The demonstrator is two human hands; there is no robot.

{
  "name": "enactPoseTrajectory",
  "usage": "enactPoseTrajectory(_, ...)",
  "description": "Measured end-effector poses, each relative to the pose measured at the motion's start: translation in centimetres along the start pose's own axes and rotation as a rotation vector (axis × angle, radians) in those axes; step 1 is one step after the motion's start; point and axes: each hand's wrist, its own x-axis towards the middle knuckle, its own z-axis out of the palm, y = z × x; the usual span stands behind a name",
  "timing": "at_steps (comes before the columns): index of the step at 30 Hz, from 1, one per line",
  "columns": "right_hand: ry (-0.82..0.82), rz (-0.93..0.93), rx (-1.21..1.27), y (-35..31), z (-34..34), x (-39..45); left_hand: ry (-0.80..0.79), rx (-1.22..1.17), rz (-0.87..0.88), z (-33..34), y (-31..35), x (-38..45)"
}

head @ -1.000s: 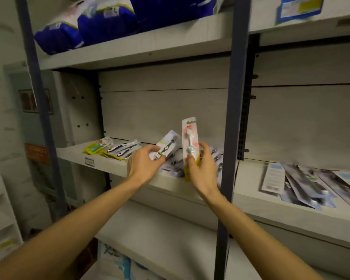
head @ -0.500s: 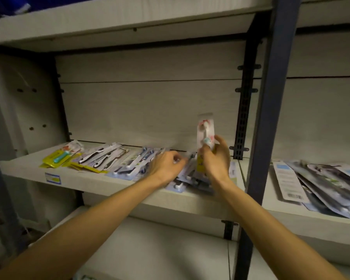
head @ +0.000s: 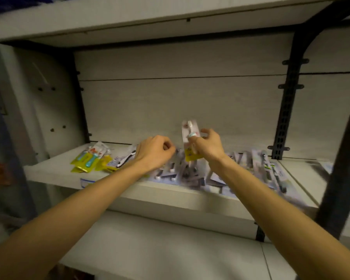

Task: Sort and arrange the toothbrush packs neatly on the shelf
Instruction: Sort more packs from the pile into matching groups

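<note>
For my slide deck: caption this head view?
Right hand holds a yellow-based toothbrush pack upright while left hand reaches into the shelf pile.

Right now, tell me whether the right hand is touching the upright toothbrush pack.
Touching: the head view shows the right hand pinching the upright toothbrush pack, thumb across its front.

yellow-based toothbrush pack [head: 190, 145] upright (blurred)

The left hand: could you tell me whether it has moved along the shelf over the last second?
Cannot tell: the camera itself shifted. The left hand hovers over the loose packs, right of the yellow packs, as before.
</note>
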Motion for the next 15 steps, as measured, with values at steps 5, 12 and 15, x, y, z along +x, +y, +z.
enactPoseTrajectory(5, -0.192, 0.075, 0.038, -0.6, 10.2, -0.5, 0.061, 0.141, -0.123, -4.5, -10.1, -1.5)
enactPoseTrajectory(12, -0.353, 0.049, -0.233, -0.8, 23.6, 0.2, 0.0, 0.138, -0.315, -8.5, -23.4, -3.5)
enactPoseTrajectory(15, -0.326, 0.074, -0.337, -0.4, 27.2, 1.1, -0.056, 0.12, -0.336, -8.6, -26.8, -4.0)
